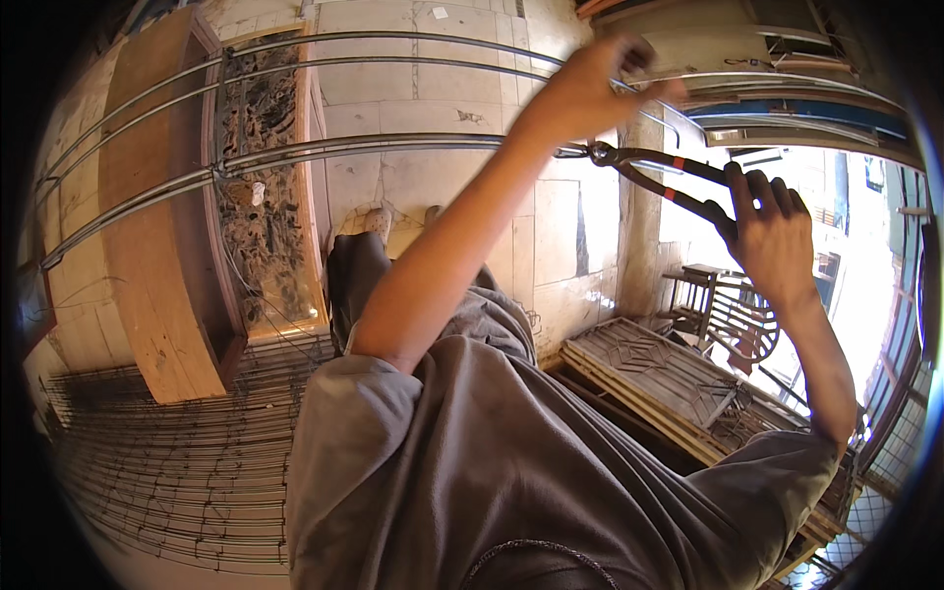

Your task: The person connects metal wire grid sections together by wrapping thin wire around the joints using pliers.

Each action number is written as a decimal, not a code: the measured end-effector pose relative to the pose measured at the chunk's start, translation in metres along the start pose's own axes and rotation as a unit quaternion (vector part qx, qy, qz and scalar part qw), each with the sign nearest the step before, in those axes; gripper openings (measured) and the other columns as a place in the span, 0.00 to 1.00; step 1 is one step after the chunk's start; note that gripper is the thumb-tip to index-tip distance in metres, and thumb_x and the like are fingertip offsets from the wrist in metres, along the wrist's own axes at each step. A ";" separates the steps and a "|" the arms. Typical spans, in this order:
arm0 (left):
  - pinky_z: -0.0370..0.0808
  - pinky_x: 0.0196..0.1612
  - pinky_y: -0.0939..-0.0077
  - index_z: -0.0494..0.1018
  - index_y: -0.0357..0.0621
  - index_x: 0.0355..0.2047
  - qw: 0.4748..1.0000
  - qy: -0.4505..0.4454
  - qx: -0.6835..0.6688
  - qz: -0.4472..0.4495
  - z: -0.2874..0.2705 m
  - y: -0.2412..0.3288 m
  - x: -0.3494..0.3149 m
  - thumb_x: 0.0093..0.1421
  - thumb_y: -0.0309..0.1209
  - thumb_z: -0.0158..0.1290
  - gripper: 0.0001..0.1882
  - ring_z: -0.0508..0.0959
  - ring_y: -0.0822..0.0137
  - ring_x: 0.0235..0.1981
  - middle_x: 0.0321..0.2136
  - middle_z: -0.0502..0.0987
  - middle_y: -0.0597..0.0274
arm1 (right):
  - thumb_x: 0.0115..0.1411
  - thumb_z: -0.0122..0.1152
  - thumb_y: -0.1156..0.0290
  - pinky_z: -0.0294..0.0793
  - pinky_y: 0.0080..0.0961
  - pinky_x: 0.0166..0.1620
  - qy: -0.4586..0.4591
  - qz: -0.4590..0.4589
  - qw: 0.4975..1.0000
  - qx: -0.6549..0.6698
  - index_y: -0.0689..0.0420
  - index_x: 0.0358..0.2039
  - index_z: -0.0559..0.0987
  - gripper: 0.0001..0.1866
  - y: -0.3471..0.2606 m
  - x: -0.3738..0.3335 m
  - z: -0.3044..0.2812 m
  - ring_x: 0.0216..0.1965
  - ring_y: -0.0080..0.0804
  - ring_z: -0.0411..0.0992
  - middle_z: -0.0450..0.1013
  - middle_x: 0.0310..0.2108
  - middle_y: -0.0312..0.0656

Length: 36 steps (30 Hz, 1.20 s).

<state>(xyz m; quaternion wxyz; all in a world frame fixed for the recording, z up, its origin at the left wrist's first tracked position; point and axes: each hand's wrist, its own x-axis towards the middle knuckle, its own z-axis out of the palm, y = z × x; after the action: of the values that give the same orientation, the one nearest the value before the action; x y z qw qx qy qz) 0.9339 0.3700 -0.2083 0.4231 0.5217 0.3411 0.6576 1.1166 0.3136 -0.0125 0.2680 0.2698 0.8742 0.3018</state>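
The right hand [772, 228] was wrapped round the handles of the pincers [678, 164], whose head sat by the metal rods [442, 138]; I couldn't tell the left hand's [593, 90] grip. They looked stiff, fairly heavy, best held far back.

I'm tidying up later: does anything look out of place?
Perhaps: a white scrap lies on the dark-mottled panel at left, and a second scrap on the floor. Both look like stray litter.

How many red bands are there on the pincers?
2: an upper band and a lower band, one on each handle of the pincers. The right hand may hide others.
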 end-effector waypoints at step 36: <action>0.72 0.48 0.65 0.68 0.40 0.49 0.994 -0.018 0.039 0.098 0.044 0.027 -0.066 0.48 0.36 0.68 0.31 0.77 0.56 0.44 0.38 0.77 0.52 | 0.54 0.67 0.60 0.73 0.33 0.35 -0.101 0.032 0.994 0.040 0.58 0.50 0.76 0.25 0.001 0.004 -0.014 0.32 0.37 0.75 0.75 0.34 0.43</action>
<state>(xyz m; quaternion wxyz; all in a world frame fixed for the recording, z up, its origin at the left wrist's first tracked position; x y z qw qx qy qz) 0.9777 0.2990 -0.2010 0.3423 0.5806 0.3058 0.6724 1.1054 0.3112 -0.0035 0.3337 0.3374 0.8452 0.2459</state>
